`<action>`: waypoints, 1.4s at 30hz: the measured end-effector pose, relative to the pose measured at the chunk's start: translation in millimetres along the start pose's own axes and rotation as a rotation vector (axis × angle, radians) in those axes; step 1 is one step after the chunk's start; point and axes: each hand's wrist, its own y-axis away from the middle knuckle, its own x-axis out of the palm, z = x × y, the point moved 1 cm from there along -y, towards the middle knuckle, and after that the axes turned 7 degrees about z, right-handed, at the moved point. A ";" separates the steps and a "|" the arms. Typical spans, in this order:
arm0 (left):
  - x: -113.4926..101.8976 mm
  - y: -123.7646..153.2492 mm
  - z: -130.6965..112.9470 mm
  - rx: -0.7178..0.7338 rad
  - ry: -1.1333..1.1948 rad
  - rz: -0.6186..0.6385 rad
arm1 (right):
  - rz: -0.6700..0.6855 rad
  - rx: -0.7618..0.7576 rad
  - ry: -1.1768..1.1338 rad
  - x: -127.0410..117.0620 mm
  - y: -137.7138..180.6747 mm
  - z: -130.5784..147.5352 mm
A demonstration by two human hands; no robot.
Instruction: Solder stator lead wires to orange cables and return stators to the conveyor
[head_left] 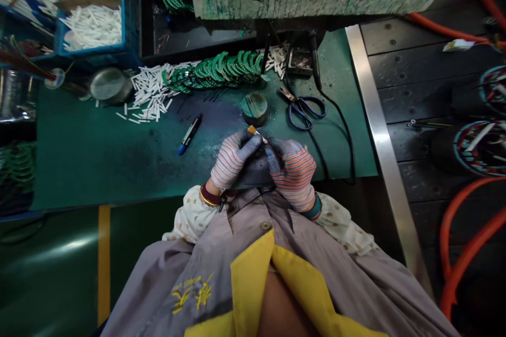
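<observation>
Yellow collar flaps (251, 284) on a grey work coat (158, 287) fill the bottom of the view. Just past them, two hands in striped knit gloves work at the near edge of a green work mat (118, 152). The left hand (232, 160) and the right hand (291, 174) both curl in close, in a narrow grip, on a dark curved piece (256, 172). A thin brush with a flat orange tip (251, 129) pokes up between them, but I cannot tell which hand holds it.

Close by sit a round green tin with a slit top (254, 109), blue-handled steel scissors (307, 110) and a blue and black marker pen (190, 134). A black cord (339, 131) runs past the right hand. Small white sticks (148, 96) and curved green pieces (215, 70) lie in heaps farther off.

Soft gloves could let the dark curved piece slip. A shaky hand could push the brush onto the wrong spot. An elbow could catch the cord, and a bump could scatter the sticks.
</observation>
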 end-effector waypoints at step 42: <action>10.3 -2.4 18.0 0.016 0.066 -0.070 | 0.152 0.215 -0.346 2.3 -10.2 -13.3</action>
